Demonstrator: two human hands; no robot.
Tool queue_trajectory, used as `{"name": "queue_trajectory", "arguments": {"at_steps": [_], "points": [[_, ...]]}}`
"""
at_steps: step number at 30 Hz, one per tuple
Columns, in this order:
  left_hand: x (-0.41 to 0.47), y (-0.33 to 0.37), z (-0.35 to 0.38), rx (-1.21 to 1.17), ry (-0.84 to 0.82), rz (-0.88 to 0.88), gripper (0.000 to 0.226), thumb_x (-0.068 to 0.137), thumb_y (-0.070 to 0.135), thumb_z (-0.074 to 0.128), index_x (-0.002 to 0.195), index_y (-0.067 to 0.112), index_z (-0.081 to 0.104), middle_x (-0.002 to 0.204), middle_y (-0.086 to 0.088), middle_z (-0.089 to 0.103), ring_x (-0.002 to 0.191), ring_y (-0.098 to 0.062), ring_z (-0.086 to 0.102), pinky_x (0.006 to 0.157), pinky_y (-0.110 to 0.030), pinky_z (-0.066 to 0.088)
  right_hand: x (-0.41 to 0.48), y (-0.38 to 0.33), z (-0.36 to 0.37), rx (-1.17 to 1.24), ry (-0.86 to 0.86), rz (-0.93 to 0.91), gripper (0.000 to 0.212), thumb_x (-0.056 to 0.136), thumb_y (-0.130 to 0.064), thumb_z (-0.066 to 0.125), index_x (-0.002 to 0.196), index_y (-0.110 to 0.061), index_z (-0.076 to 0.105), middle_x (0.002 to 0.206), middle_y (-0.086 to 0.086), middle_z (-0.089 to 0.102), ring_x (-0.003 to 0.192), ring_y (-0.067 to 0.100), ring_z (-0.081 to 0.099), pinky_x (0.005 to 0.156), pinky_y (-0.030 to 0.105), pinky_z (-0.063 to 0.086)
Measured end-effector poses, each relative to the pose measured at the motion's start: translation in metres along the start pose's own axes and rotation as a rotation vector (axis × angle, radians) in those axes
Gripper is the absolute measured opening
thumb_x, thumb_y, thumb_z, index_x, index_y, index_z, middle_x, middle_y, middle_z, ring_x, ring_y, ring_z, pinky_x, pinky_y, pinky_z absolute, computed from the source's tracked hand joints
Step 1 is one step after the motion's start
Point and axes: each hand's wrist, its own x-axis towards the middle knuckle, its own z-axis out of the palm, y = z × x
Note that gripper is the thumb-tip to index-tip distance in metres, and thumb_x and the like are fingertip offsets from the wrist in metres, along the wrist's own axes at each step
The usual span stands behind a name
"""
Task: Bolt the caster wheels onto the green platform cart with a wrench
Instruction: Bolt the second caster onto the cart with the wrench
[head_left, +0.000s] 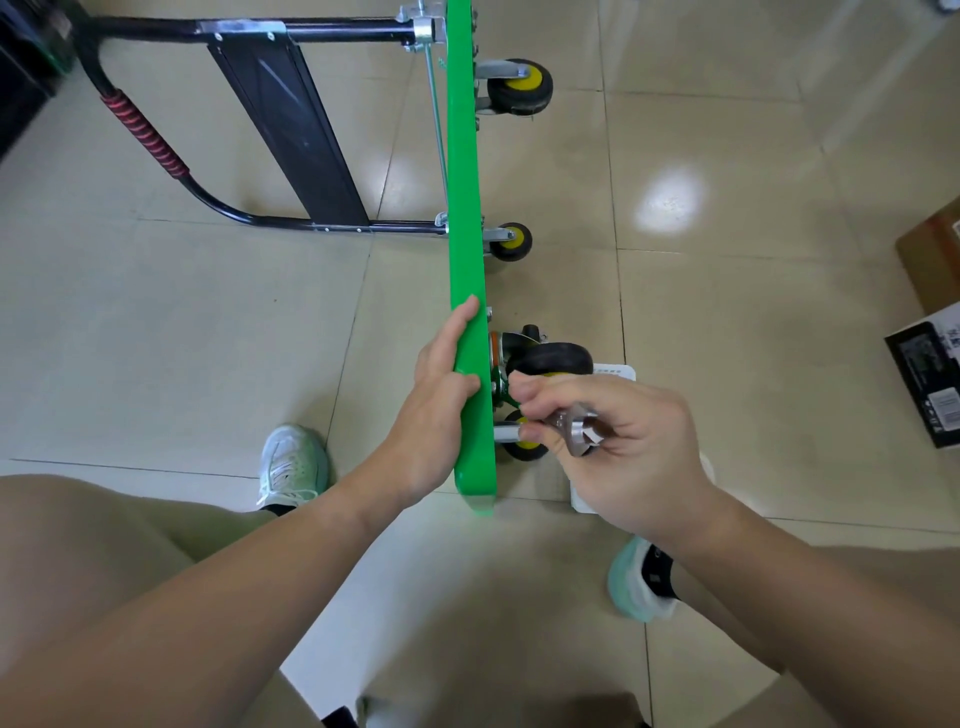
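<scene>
The green platform cart stands on its edge on the tiled floor, seen edge-on. My left hand rests flat against its near end with straight fingers, steadying it. My right hand grips a silver socket wrench whose socket points into the platform's underside. Just above it sits the near black caster wheel with its green bracket. A second yellow-hubbed wheel shows under my fingers. Two more caster wheels are fixed farther along: the middle caster and the far caster.
The cart's black folding handle with a red grip lies out to the left. My two shoes stand either side of the platform's near end. A white box lies behind the near wheel. Cardboard and black boxes sit at the right edge.
</scene>
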Motion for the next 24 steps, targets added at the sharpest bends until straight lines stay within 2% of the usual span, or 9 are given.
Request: {"name": "queue_trajectory", "arguments": {"at_steps": [4,7,9,11,14,16,18,20,24], "points": [[0.001,0.0,-0.001,0.0,-0.005,0.005,0.077,0.07,0.041,0.042,0.143,0.066,0.037,0.159,0.007,0.037,0.145,-0.013,0.04,0.123,-0.047,0.032,-0.003,0.007,0.003,-0.1,-0.068,-0.075,0.04,0.063,0.034,0.071,0.085,0.0,0.073,0.099,0.008,0.075,0.106,0.013,0.071,0.09,0.026,0.057],[0.001,-0.001,-0.001,0.0,-0.006,0.002,0.078,0.07,0.04,0.043,0.144,0.065,0.037,0.16,0.007,0.037,0.146,-0.015,0.039,0.123,-0.048,0.03,-0.002,0.01,0.005,-0.197,-0.065,-0.134,0.045,0.06,0.036,0.07,0.085,-0.001,0.074,0.099,0.005,0.075,0.107,0.011,0.07,0.093,0.027,0.056],[0.001,-0.001,-0.001,-0.006,-0.004,-0.006,0.077,0.072,0.039,0.044,0.143,0.067,0.038,0.159,0.005,0.038,0.145,-0.02,0.041,0.122,-0.051,0.031,0.001,0.01,0.006,-0.191,-0.019,-0.108,0.04,0.065,0.033,0.071,0.086,-0.001,0.074,0.099,0.006,0.076,0.103,0.008,0.071,0.091,0.02,0.055],[0.002,-0.002,0.0,-0.023,0.0,-0.017,0.075,0.077,0.031,0.047,0.142,0.068,0.039,0.159,0.003,0.041,0.145,-0.021,0.042,0.122,-0.052,0.032,0.007,0.01,0.009,-0.169,-0.012,-0.062,0.036,0.071,0.028,0.071,0.089,-0.002,0.075,0.097,0.003,0.076,0.094,0.004,0.072,0.086,0.018,0.055],[0.003,-0.003,0.001,-0.02,0.018,-0.03,0.074,0.085,0.019,0.045,0.138,0.07,0.042,0.158,0.006,0.042,0.145,-0.013,0.042,0.123,-0.046,0.033,0.021,0.007,0.014,-0.144,0.009,0.001,0.026,0.079,0.009,0.077,0.093,-0.012,0.077,0.091,-0.007,0.075,0.086,0.004,0.072,0.082,0.03,0.06],[0.002,-0.002,0.002,-0.015,0.028,-0.03,0.074,0.083,0.019,0.042,0.135,0.072,0.042,0.159,0.007,0.039,0.146,-0.01,0.041,0.123,-0.044,0.033,0.032,0.006,0.018,-0.044,0.028,0.119,0.021,0.08,-0.004,0.076,0.092,-0.021,0.076,0.09,-0.015,0.072,0.088,0.005,0.071,0.086,0.037,0.06],[0.001,-0.003,0.002,-0.015,0.027,-0.008,0.074,0.081,0.023,0.043,0.139,0.068,0.041,0.161,0.01,0.037,0.148,-0.009,0.037,0.124,-0.045,0.032,0.043,0.003,0.02,0.11,0.025,0.267,0.026,0.079,-0.004,0.073,0.084,-0.029,0.075,0.088,-0.017,0.072,0.089,0.008,0.071,0.092,0.042,0.058],[0.002,-0.004,0.002,-0.019,0.025,0.006,0.075,0.074,0.033,0.045,0.142,0.065,0.041,0.161,0.009,0.036,0.149,-0.01,0.035,0.123,-0.047,0.032,0.054,0.002,0.02,0.203,0.017,0.366,0.034,0.08,0.004,0.071,0.085,-0.029,0.071,0.084,-0.011,0.072,0.087,0.009,0.07,0.094,0.037,0.057],[0.003,-0.006,0.0,-0.039,0.029,0.019,0.075,0.069,0.039,0.044,0.138,0.07,0.042,0.159,0.007,0.037,0.146,-0.015,0.04,0.119,-0.053,0.036,0.076,0.001,0.017,0.221,-0.012,0.495,0.032,0.085,0.012,0.068,0.085,-0.019,0.07,0.08,-0.006,0.072,0.08,0.004,0.069,0.083,0.023,0.059]]}}
